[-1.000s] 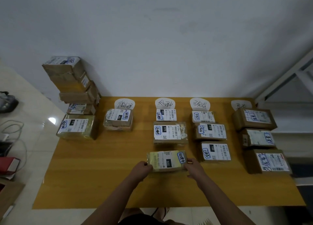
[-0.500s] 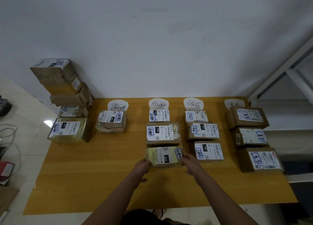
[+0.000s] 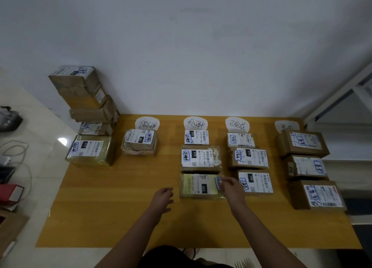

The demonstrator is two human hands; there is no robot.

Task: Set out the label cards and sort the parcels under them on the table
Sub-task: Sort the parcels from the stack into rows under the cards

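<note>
Four white label cards stand along the far edge of the wooden table (image 3: 120, 207), the second from the left (image 3: 195, 123) heading a column of three parcels at the centre of the frame. The nearest of these, a greenish parcel marked 220 (image 3: 199, 186), lies flat just below the other two. The left hand (image 3: 162, 199) hangs to its left, fingers loosely spread, clear of it and gripping nothing. The right hand (image 3: 233, 189) reaches over the parcel's right end, fingers apart; it is blurred, so whether they touch it I cannot tell. A stack of unsorted boxes (image 3: 88, 106) rises at upper left.
</note>
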